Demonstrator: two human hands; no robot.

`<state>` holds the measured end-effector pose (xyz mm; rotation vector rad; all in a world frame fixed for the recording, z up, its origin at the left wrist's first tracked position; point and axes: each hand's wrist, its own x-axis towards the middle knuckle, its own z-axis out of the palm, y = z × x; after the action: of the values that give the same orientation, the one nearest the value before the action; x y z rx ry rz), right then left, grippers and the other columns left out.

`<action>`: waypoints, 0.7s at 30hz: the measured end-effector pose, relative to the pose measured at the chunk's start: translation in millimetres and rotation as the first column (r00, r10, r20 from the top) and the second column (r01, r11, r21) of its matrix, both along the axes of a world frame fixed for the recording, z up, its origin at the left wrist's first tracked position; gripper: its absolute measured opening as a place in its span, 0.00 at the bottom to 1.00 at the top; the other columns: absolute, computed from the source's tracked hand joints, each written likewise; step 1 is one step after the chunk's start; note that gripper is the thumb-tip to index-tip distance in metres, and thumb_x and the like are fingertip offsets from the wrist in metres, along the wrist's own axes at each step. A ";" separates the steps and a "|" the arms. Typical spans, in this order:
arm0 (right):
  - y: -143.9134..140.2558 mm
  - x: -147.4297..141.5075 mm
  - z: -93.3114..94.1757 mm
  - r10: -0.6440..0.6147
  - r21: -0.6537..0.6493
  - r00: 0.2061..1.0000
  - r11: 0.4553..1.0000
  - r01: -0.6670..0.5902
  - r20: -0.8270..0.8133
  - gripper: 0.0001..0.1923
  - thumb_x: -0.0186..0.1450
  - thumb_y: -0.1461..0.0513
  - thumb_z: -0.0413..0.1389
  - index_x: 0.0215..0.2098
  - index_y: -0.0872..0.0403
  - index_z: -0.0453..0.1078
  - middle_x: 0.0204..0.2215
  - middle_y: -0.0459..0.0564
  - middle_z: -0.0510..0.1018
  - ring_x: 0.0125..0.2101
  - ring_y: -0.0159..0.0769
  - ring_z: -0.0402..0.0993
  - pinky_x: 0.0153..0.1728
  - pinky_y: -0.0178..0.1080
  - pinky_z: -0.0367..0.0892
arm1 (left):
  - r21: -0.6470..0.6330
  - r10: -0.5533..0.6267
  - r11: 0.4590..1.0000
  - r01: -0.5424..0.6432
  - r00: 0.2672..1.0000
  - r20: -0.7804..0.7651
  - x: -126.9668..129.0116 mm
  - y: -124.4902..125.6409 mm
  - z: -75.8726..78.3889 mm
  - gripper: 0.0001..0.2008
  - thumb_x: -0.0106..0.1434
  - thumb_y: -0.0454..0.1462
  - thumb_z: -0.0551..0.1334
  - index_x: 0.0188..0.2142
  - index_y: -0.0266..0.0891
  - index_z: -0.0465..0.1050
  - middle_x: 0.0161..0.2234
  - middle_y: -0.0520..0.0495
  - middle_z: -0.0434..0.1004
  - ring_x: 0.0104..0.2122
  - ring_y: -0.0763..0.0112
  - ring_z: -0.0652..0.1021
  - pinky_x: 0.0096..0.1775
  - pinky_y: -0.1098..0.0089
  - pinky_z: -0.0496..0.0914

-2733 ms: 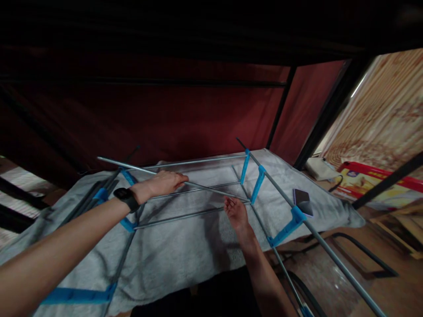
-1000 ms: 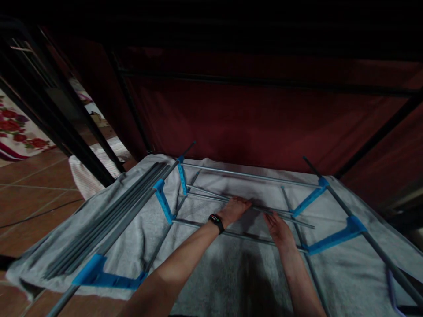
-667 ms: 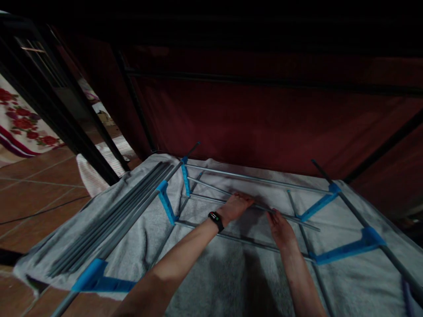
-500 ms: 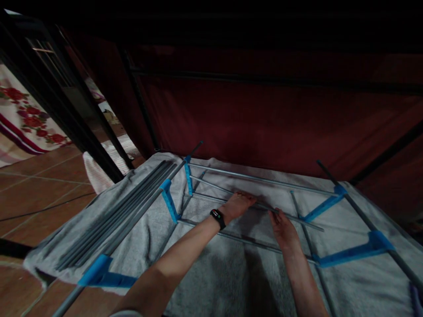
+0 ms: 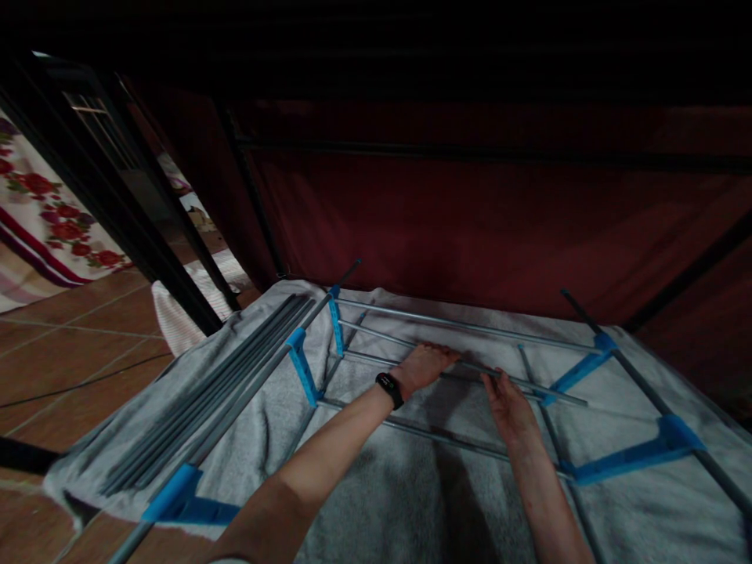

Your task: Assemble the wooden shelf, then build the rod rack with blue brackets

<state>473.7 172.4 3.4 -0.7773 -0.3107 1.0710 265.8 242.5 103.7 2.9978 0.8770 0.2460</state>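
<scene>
A grey metal rack frame with blue plastic brackets (image 5: pixel 303 365) lies flat on a grey towel (image 5: pixel 376 486). My left hand (image 5: pixel 424 364), with a black watch at the wrist, grips a loose thin grey rod (image 5: pixel 552 389) that slants across the frame. My right hand (image 5: pixel 510 401) holds the same rod a little further right. The rod's left end points toward a blue bracket (image 5: pixel 337 325) at the far left corner.
A bundle of several grey rods (image 5: pixel 205 399) lies along the towel's left side. Dark red fabric (image 5: pixel 470 219) and black bars close off the back. Tiled floor (image 5: pixel 52 352) and a floral cloth (image 5: pixel 41 204) show at left.
The view swung from the frame's right side to its left. Both hands stayed on the slanted rod and its left end has edged closer to the far left bracket.
</scene>
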 end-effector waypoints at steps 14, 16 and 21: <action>3.4 0.5 -5.8 -0.010 0.039 1.000 0.999 0.009 0.007 0.08 0.53 0.61 0.71 0.28 0.52 0.77 0.32 0.42 0.82 0.41 0.30 0.79 0.52 0.38 0.75 | 0.050 0.007 0.999 -0.006 1.000 -0.010 3.0 5.0 -6.0 0.21 0.68 0.28 0.52 0.58 0.42 0.68 0.50 0.44 0.79 0.48 0.63 0.79 0.48 0.65 0.70; 3.5 0.0 -5.8 -0.006 0.031 1.000 1.000 0.006 0.008 0.08 0.52 0.61 0.71 0.28 0.53 0.77 0.33 0.42 0.82 0.41 0.30 0.79 0.51 0.37 0.75 | 0.043 0.013 0.999 -0.013 1.000 -0.011 1.6 4.2 -6.5 0.21 0.68 0.28 0.52 0.58 0.43 0.68 0.50 0.44 0.79 0.47 0.64 0.79 0.47 0.65 0.71; 2.4 -1.4 -5.1 -0.023 0.037 1.000 0.999 0.023 0.011 0.07 0.53 0.61 0.70 0.27 0.53 0.77 0.33 0.43 0.82 0.42 0.31 0.79 0.51 0.39 0.75 | 0.046 0.016 0.999 -0.016 1.000 -0.004 0.2 2.0 -3.9 0.21 0.68 0.28 0.52 0.57 0.42 0.69 0.50 0.45 0.79 0.46 0.64 0.79 0.45 0.66 0.71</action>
<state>472.4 174.8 -1.7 -0.7530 -0.3297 1.0368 266.0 244.5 99.8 3.0358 0.9081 0.2639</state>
